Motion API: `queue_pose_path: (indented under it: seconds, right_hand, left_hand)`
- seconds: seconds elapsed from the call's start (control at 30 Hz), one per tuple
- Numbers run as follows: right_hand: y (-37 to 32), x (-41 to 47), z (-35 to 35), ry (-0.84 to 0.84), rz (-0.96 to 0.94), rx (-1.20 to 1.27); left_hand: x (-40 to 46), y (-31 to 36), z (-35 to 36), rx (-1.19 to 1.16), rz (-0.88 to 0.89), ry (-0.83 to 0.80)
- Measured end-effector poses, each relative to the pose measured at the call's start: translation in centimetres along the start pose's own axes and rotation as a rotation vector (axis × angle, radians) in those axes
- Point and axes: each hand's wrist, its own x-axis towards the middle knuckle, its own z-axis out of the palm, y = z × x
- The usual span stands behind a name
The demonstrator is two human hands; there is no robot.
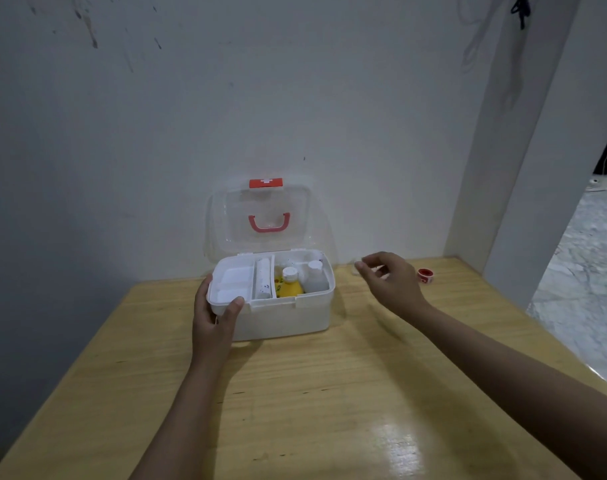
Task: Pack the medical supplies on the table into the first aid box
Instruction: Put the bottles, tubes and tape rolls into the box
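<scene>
The white first aid box (288, 317) stands open against the wall, its clear lid (260, 220) with a red handle tilted back. A white inner tray (232, 284) rests over the box's left side, and my left hand (213, 317) grips the tray's front left corner. Inside the box I see a yellow bottle (290, 285) with a white cap, a white bottle (315, 277) and a white roll (263, 278). My right hand (390, 282) hovers to the right of the box, fingers apart and holding nothing. A small red and white tape roll (424, 274) lies beyond it.
The box sits on a light wooden table (330, 393) pushed against a white wall. The table's right edge drops to a marble floor (586, 289). A white pillar (524, 150) rises at the back right corner.
</scene>
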Motion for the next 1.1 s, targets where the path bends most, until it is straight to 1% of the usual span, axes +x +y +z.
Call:
queue_pose_path:
  seconds: [0.1, 0.2, 0.4, 0.47, 0.53, 0.63, 0.7, 0.77, 0.87, 0.97, 1.1]
  right_hand:
    - [3.8, 0.3, -0.8, 0.125, 0.124, -0.113]
    - [6.0, 0.1, -1.0, 0.159, 0.282, -0.167]
    - [7.4, 0.1, -0.3, 0.148, 0.401, -0.064]
    - [7.5, 0.1, -0.4, 0.158, 0.402, -0.051]
    - [7.1, -0.1, -0.5, 0.215, 0.361, -0.015]
    - [4.4, -0.6, -0.6, 0.267, 0.231, 0.097]
    - [1.3, -0.6, -0.4, 0.226, 0.085, 0.161]
    - [-2.0, -0.6, 0.3, 0.183, -0.049, 0.173]
    - [-6.8, -0.6, 1.8, 0.086, -0.172, 0.21]
    - [-10.7, -0.5, 3.7, -0.14, -0.248, 0.182]
    - [-13.8, 0.0, 6.6, -0.381, -0.31, 0.0]
  left_hand:
    - [0.1, 0.0, 0.1, 0.005, 0.001, 0.003]
    - [0.2, -0.1, 0.1, 0.027, 0.003, 0.007]
    - [0.1, -0.1, 0.2, 0.055, 0.002, 0.006]
    - [0.1, -0.1, 0.2, 0.063, 0.004, 0.003]
    - [0.1, -0.1, 0.1, 0.066, 0.004, 0.004]
    - [0.1, -0.1, 0.0, 0.069, 0.009, 0.004]
    - [0.1, 0.1, 0.0, 0.064, 0.005, -0.002]
    - [0.1, 0.2, -0.1, 0.064, -0.002, -0.012]
    - [0.1, 0.4, -0.6, 0.072, -0.034, -0.042]
    - [0.3, 0.6, -1.2, 0.052, -0.067, -0.089]
    - [0.7, 0.8, -2.0, 0.061, -0.092, -0.151]
